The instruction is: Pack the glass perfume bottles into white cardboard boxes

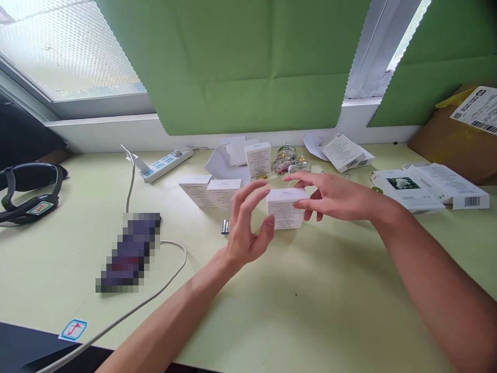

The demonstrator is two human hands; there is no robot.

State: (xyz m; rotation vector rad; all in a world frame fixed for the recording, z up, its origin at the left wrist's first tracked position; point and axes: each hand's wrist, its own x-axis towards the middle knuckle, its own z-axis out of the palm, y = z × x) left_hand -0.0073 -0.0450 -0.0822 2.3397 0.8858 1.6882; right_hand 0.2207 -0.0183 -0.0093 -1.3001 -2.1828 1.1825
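A small white printed box stands upright on the table between my hands. My right hand is on its right side, thumb over the front face and index finger stretched along behind the top. My left hand is open just left of the box, fingers curved and apart from the thumb, holding nothing. Two similar white boxes, a left one and a right one, stand beyond my left hand. Another white box is farther back, near several glass bottles. A small silver cylinder lies beside my left hand.
Unfolded white cartons lie at the right, near a brown cardboard box. On the left are a power strip, a blurred phone-like object, a white cable and a black headset.
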